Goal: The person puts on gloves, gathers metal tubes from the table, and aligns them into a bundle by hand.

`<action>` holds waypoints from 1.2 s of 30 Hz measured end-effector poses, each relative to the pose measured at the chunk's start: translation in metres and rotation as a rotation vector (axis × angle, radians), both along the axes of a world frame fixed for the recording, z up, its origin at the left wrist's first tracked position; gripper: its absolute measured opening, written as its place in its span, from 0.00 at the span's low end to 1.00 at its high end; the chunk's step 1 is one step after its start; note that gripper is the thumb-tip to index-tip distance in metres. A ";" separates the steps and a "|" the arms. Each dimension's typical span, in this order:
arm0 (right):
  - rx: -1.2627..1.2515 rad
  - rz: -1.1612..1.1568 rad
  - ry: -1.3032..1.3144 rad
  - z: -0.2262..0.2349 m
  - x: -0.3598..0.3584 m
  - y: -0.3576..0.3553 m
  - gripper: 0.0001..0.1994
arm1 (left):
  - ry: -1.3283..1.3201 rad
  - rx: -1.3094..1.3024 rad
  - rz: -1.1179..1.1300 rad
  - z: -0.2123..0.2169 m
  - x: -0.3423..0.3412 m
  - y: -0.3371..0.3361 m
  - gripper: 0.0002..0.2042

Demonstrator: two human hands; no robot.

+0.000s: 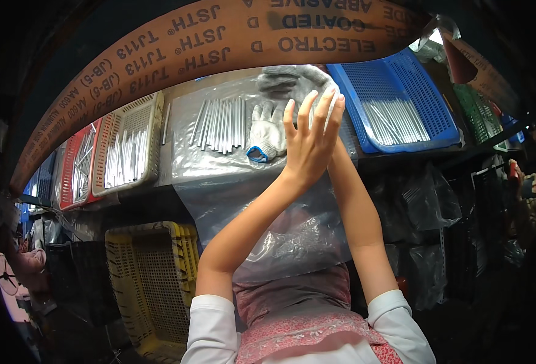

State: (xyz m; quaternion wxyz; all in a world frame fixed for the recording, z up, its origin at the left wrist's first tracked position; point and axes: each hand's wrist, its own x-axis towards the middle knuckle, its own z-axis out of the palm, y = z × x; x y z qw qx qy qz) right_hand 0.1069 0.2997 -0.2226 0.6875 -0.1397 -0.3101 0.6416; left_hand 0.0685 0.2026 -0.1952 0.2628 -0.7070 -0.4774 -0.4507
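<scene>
Both hands raised together over the table (177, 176); left hand (307, 142) open, fingers spread, holding nothing; right hand (335, 106) hidden behind it, state cannot be told. Nearest: white glove (267, 130), grey glove (292, 82), loose metal rods (222, 124) on plastic sheet (219, 164). Step looks like gloving up. Blue basket (429, 130), beige basket (152, 130) hold rods; yellow basket (183, 242) below looks empty.

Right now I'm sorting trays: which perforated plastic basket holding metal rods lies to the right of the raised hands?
The blue perforated plastic basket, right of the raised hands; the beige basket and red basket sit far left.
</scene>
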 end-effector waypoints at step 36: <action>0.295 -0.195 -0.831 0.023 0.026 0.011 0.25 | -0.052 -0.011 0.041 0.000 0.002 -0.012 0.33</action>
